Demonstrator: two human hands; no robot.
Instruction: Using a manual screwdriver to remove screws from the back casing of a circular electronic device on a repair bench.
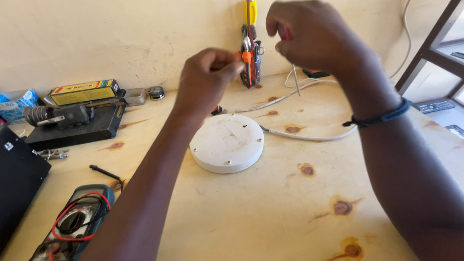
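Both forearms cross a wooden bench (278,222), hiding part of a multimeter (72,229). Right hand (311,35) grips a screwdriver (295,78); left hand (206,79) pinches shut above a white disc (227,142), contents unclear.

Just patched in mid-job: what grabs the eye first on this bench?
The two raised hands: the right hand grips a thin screwdriver pointing down, and the left hand pinches something too small to identify. Below them, a round white disc lies mid-table with a white cable running off it. A multimeter sits at lower left.
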